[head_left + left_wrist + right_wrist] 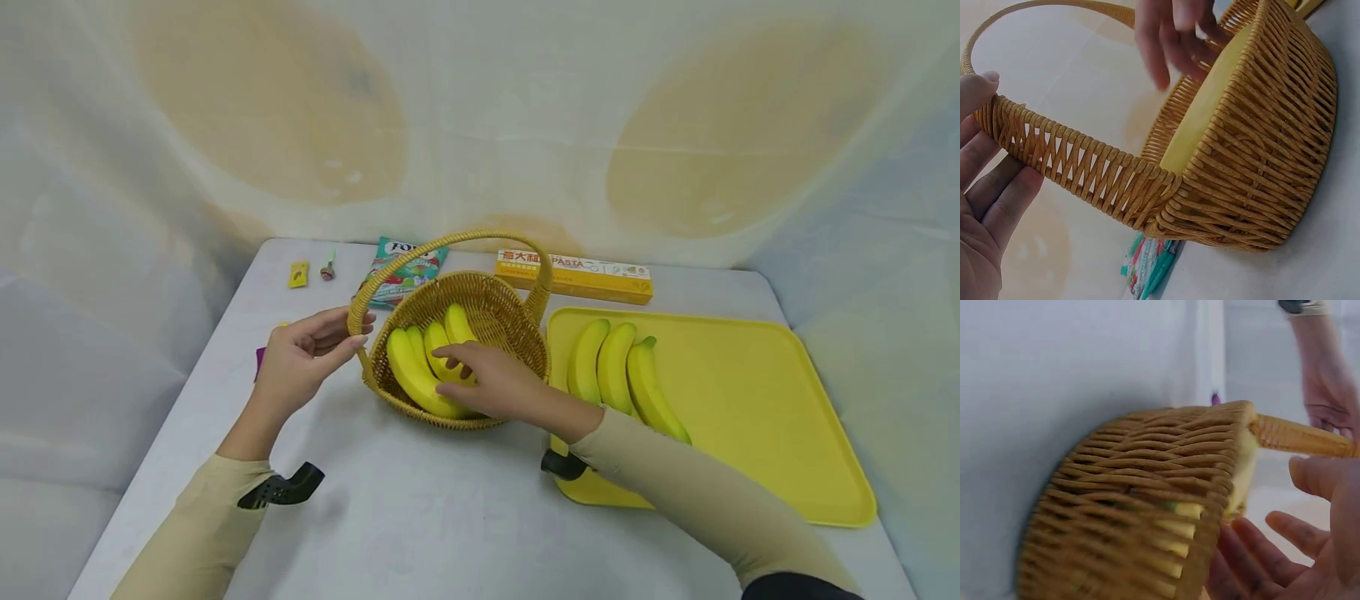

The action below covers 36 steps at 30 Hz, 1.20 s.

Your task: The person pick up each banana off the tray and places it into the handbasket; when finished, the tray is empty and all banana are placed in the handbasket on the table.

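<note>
A wicker basket (517,333) with a tall arched handle (450,242) stands mid-table and holds a bunch of yellow bananas (412,375). My left hand (307,354) holds the handle near its left base, thumb on top and fingers underneath; the left wrist view shows the handle (1079,162) running past my left hand (985,187). My right hand (480,375) reaches over the rim with relaxed fingers resting on the bananas. In the right wrist view its fingers (1297,550) are spread beside the basket wall (1141,487). A second bunch of bananas (615,367) lies on a yellow tray (750,400).
Behind the basket lie a yellow pasta box (573,275) and a green candy bag (408,271). A small yellow packet (298,273) and a tiny item (327,270) sit at the far left. Something purple (259,362) peeks out from behind my left hand. Draped cloth surrounds the table.
</note>
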Tool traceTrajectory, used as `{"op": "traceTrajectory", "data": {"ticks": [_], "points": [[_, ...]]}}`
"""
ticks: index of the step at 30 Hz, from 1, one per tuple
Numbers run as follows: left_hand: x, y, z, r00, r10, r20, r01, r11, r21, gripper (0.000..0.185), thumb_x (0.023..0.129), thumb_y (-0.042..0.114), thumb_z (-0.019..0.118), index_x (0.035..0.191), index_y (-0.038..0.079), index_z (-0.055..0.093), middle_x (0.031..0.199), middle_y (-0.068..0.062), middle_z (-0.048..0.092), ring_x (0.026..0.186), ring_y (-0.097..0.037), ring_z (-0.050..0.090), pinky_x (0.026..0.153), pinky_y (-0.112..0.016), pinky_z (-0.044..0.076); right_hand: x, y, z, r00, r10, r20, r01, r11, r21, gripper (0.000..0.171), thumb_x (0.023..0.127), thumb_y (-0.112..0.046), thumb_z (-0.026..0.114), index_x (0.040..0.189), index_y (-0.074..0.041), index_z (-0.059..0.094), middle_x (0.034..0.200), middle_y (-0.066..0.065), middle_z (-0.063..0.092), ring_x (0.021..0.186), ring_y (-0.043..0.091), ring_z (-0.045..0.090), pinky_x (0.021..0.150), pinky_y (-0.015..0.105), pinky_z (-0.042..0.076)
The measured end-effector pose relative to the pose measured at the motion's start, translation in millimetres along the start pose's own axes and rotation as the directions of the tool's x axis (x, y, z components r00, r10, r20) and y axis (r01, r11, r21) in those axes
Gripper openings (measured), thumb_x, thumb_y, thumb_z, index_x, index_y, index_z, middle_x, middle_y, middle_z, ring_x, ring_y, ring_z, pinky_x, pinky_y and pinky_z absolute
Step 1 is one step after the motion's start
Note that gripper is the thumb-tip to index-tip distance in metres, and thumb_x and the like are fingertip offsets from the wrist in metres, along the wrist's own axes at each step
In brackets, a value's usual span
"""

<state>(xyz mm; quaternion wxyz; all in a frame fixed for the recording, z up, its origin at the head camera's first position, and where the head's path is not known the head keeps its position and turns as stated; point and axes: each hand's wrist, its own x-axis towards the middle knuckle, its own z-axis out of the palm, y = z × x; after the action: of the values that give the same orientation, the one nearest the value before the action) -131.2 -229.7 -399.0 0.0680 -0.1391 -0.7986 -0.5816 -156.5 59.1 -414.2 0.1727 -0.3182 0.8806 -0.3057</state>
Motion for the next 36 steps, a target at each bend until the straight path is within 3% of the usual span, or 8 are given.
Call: {"op": "traceTrajectory", "data": {"ticks": [5, 8, 11, 19, 26, 31, 36], "points": [[0.6, 1.2, 0.5, 1.0, 0.002, -0.004, -0.002, 1.0, 0.015, 0.035, 0.095, 0.011, 0.073, 0.129, 0.005, 0.069, 0.118, -0.014, 0.074, 0.107, -0.016, 0.072, 0.089, -0.024, 0.058, -42.4, 19.0, -14.9, 0.983, -0.027, -0.183, 0.032, 0.999, 0.022, 0.044, 0.101, -0.032, 0.065, 0.143, -0.016, 0.059, 0.128, 0.005, 0.064, 0.111, 0.024, 0.063, 0.09, 0.04, 0.056], [0.9, 1.8, 0.4, 1.0, 0.004, -0.003, -0.004, 1.0, 0.015, 0.035, 0.095, 0.011, 0.073, 0.13, 0.004, 0.068, 0.118, -0.015, 0.073, 0.106, -0.015, 0.072, 0.089, -0.024, 0.058, -66.6, 37.0, -24.4, 0.96, -0.002, -0.28, 0.01, 1.0, 0.025, 0.041, 0.101, -0.028, 0.067, 0.14, -0.017, 0.061, 0.126, 0.002, 0.063, 0.11, 0.025, 0.061, 0.091, 0.044, 0.055], [1.2, 1.3, 0.3, 1.0, 0.001, -0.001, -0.001, 1.0, 0.001, 0.036, 0.095, 0.01, 0.073, 0.13, 0.001, 0.067, 0.119, -0.017, 0.073, 0.106, -0.012, 0.072, 0.09, -0.024, 0.057, -87.6, 59.3, -33.7, 0.945, 0.052, -0.323, -0.042, 0.998, 0.039, 0.042, 0.1, -0.024, 0.067, 0.14, -0.015, 0.061, 0.127, 0.005, 0.063, 0.111, 0.027, 0.062, 0.092, 0.049, 0.055], [1.1, 0.0, 0.3, 1.0, -0.003, -0.006, 0.003, 1.0, -0.012, 0.036, 0.096, 0.009, 0.072, 0.13, 0.0, 0.067, 0.12, -0.019, 0.072, 0.107, -0.01, 0.071, 0.091, -0.023, 0.057, -132.4, 118.3, -54.3, 0.906, 0.277, -0.321, -0.293, 0.956, -0.002, 0.051, 0.1, -0.02, 0.067, 0.146, -0.007, 0.052, 0.133, 0.018, 0.057, 0.115, 0.038, 0.06, 0.096, 0.057, 0.052], [0.7, -0.7, 0.6, 1.0, 0.004, -0.011, -0.004, 1.0, -0.011, 0.036, 0.096, 0.007, 0.072, 0.131, -0.001, 0.066, 0.12, -0.016, 0.072, 0.108, -0.01, 0.071, 0.091, -0.023, 0.057, -155.5, 152.9, -62.5, 0.868, 0.405, -0.288, -0.433, 0.901, -0.039, 0.064, 0.097, -0.022, 0.07, 0.149, 0.004, 0.043, 0.134, 0.034, 0.048, 0.114, 0.047, 0.058, 0.089, 0.06, 0.053], [0.6, -0.5, 1.0, 1.0, 0.017, -0.011, -0.018, 1.0, -0.012, 0.036, 0.096, 0.005, 0.071, 0.131, -0.001, 0.066, 0.12, -0.015, 0.073, 0.108, -0.011, 0.071, 0.091, -0.023, 0.057, -160.7, 162.4, -61.1, 0.849, 0.48, -0.221, -0.5, 0.865, -0.038, 0.077, 0.096, -0.033, 0.071, 0.153, 0.004, 0.034, 0.13, 0.038, 0.056, 0.109, 0.049, 0.063, 0.083, 0.057, 0.056], [0.4, -0.3, 0.5, 1.0, 0.012, -0.008, -0.012, 1.0, -0.005, 0.036, 0.096, 0.006, 0.071, 0.131, 0.0, 0.067, 0.121, -0.016, 0.072, 0.109, -0.01, 0.071, 0.092, -0.023, 0.056, -161.4, 157.5, -63.9, 0.847, 0.462, -0.264, -0.489, 0.871, -0.043, 0.075, 0.096, -0.032, 0.071, 0.154, -0.001, 0.035, 0.131, 0.034, 0.058, 0.107, 0.047, 0.065, 0.078, 0.054, 0.058]]}}
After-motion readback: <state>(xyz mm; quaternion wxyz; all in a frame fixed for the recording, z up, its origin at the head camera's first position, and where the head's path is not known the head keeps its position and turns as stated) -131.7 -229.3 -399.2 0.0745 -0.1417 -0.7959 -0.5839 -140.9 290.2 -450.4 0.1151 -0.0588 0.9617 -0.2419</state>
